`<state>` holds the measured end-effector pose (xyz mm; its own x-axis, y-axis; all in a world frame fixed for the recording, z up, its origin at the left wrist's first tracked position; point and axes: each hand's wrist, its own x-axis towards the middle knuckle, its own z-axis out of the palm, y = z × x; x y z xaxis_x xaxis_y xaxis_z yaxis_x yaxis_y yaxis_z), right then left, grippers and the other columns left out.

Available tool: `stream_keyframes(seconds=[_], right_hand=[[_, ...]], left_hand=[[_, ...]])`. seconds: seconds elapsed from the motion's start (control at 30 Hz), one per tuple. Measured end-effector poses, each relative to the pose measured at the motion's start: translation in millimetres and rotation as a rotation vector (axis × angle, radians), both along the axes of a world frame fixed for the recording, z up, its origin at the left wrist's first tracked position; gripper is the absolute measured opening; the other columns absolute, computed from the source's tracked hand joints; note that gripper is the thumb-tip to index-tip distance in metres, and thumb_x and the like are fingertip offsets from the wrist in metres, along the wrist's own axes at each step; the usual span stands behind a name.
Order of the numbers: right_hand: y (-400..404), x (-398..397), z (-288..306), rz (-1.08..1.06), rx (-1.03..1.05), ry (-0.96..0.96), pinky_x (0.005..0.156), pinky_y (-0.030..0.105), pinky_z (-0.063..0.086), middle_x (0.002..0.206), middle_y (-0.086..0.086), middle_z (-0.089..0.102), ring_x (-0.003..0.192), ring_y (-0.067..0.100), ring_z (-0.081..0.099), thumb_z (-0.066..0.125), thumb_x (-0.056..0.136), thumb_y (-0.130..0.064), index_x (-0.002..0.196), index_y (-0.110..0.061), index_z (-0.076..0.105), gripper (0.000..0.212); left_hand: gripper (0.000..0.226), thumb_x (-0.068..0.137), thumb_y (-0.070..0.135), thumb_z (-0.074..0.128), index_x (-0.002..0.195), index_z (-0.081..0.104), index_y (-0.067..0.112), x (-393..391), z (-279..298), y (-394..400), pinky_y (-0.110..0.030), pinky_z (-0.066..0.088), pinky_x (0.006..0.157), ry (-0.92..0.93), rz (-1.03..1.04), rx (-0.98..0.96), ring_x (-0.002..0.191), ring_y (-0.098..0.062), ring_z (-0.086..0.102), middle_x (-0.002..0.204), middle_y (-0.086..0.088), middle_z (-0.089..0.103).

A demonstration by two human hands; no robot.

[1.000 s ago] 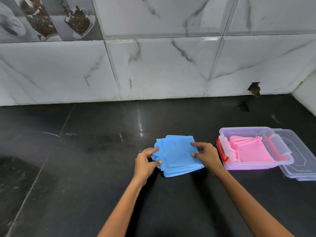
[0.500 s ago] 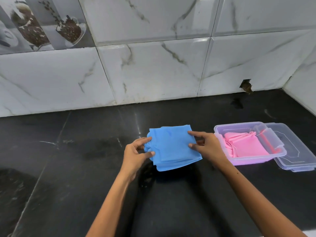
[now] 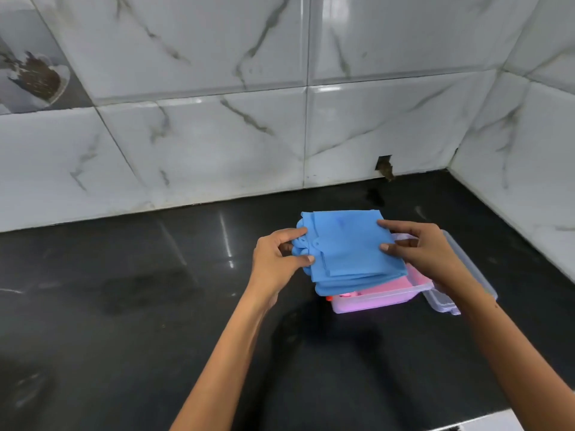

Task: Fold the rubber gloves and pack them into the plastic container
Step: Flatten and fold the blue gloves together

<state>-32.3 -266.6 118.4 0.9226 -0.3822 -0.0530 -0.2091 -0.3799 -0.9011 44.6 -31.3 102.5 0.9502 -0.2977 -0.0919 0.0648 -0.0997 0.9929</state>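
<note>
The folded blue rubber gloves point(image 3: 350, 247) were held flat directly above the clear plastic container point(image 3: 378, 298), pinched at either end by left hand point(image 3: 273, 259) and right hand point(image 3: 426, 253), long axis running hand to hand.

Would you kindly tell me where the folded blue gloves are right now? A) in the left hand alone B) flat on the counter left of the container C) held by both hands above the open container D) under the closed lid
C: the left hand and right hand both pinch the folded blue gloves over the open plastic container.
</note>
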Motion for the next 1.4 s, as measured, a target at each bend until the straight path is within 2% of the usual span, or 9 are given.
stream_keyframes(seconds=[0.2, 0.4, 0.53, 0.67, 0.77, 0.83, 0.93, 1.3, 1.4], right_hand=[[-69, -7, -15, 0.017, -0.017, 0.065, 0.078, 0.031, 0.051, 0.122, 0.004, 0.061, 0.086, 0.015, 0.065, 0.071, 0.079, -0.005, 0.122, -0.018, 0.062, 0.045], [-103, -8, -39, 0.062, -0.124, 0.126, 0.089, 0.038, 0.053, 0.128, 0.003, 0.057, 0.092, 0.020, 0.064, 0.071, 0.080, -0.009, 0.122, -0.019, 0.062, 0.044], [-113, -3, -42, 0.110, -0.304, 0.148, 0.089, 0.035, 0.050, 0.127, 0.007, 0.057, 0.091, 0.020, 0.063, 0.071, 0.081, -0.015, 0.125, -0.020, 0.059, 0.045], [-113, -5, -50, 0.222, -0.607, 0.232, 0.094, 0.035, 0.044, 0.135, 0.005, 0.051, 0.110, 0.021, 0.055, 0.063, 0.087, -0.028, 0.132, -0.023, 0.051, 0.047], [-108, -3, -53, 0.348, -0.912, 0.200, 0.107, 0.038, 0.032, 0.154, 0.005, 0.025, 0.136, 0.025, 0.031, 0.052, 0.092, -0.039, 0.138, -0.025, 0.042, 0.049], [-109, 0, -55, 0.505, -0.979, 0.173, 0.115, 0.041, 0.014, 0.160, 0.001, 0.001, 0.146, 0.020, 0.010, 0.042, 0.095, -0.044, 0.145, -0.027, 0.029, 0.054], [-112, 2, -58, 0.668, -1.020, 0.246, 0.117, 0.044, -0.005, 0.158, -0.002, -0.013, 0.146, 0.015, -0.009, 0.026, 0.098, -0.048, 0.149, -0.031, 0.009, 0.056], [-112, 14, -60, 0.751, -1.195, 0.392, 0.115, 0.044, -0.013, 0.157, -0.001, -0.020, 0.145, 0.018, -0.015, 0.012, 0.094, -0.059, 0.148, -0.030, -0.008, 0.064], [-110, 16, -62, 0.748, -1.170, 0.466, 0.115, 0.044, -0.012, 0.157, -0.002, -0.019, 0.145, 0.018, -0.014, -0.008, 0.078, -0.067, 0.148, -0.030, -0.007, 0.079]], left_hand=[[0.052, 0.067, -0.008, 0.078, 0.113, 0.066, 0.013, -10, -15, -67, -0.019, 0.058, 0.069, 0.099, -0.015, 0.033, 0.081, -0.007, 0.066, 0.100, -0.002, 0.068], [0.051, 0.069, -0.002, 0.078, 0.116, 0.064, 0.013, -25, -37, -102, -0.038, 0.058, 0.085, 0.137, 0.057, 0.143, 0.095, -0.018, 0.066, 0.107, -0.005, 0.067], [0.050, 0.071, 0.002, 0.078, 0.117, 0.063, 0.015, -29, -38, -114, -0.038, 0.056, 0.087, 0.083, 0.092, 0.237, 0.100, -0.018, 0.063, 0.116, -0.005, 0.062], [0.050, 0.075, 0.009, 0.075, 0.123, 0.060, 0.014, -37, -41, -119, -0.022, 0.044, 0.085, -0.099, 0.053, 0.487, 0.102, -0.013, 0.053, 0.125, -0.003, 0.056], [0.052, 0.085, 0.022, 0.063, 0.135, 0.048, 0.018, -37, -37, -126, -0.028, 0.036, 0.099, -0.426, 0.033, 0.845, 0.132, -0.022, 0.034, 0.147, -0.005, 0.039], [0.054, 0.095, 0.033, 0.048, 0.145, 0.032, 0.020, -32, -34, -138, -0.036, 0.017, 0.116, -0.638, -0.096, 0.959, 0.146, -0.023, 0.008, 0.159, -0.006, 0.010], [0.056, 0.100, 0.041, 0.028, 0.150, 0.013, 0.021, -25, -40, -148, -0.037, -0.002, 0.118, -0.723, -0.424, 1.072, 0.146, -0.019, -0.013, 0.159, -0.002, -0.014], [0.066, 0.097, 0.053, 0.018, 0.150, 0.000, 0.017, -16, -45, -142, -0.036, -0.010, 0.118, -0.641, -0.741, 1.299, 0.144, -0.013, -0.019, 0.157, -0.001, -0.019], [0.066, 0.098, 0.051, 0.017, 0.149, -0.007, 0.017, -9, -46, -148, -0.036, -0.009, 0.117, -0.585, -0.825, 1.336, 0.144, -0.014, -0.019, 0.156, -0.003, -0.021]])
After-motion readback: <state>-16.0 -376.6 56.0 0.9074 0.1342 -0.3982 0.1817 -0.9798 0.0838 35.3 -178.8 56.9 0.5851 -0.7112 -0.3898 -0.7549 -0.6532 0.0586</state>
